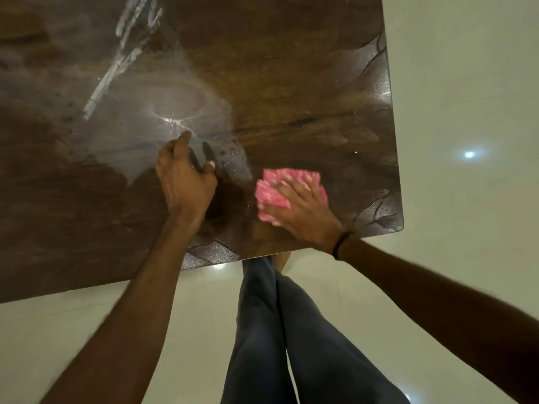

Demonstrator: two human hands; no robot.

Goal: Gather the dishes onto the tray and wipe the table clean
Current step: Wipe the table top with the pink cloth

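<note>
A glossy dark brown table (291,83) fills the upper part of the view, with its near right corner in front of me. My right hand (303,211) lies flat on a crumpled pink cloth (280,188) and presses it onto the tabletop near that corner. A dark band circles the right wrist. My left hand (183,176) rests on the table to the left of the cloth, propped on its spread fingertips and holding nothing. Wet streaks and a round smear (175,112) shine on the surface beyond the left hand. No dishes or tray are in view.
The table's near edge (204,265) runs diagonally above my legs in blue trousers (262,330). Pale glossy floor tiles (466,97) lie to the right of the table and below it.
</note>
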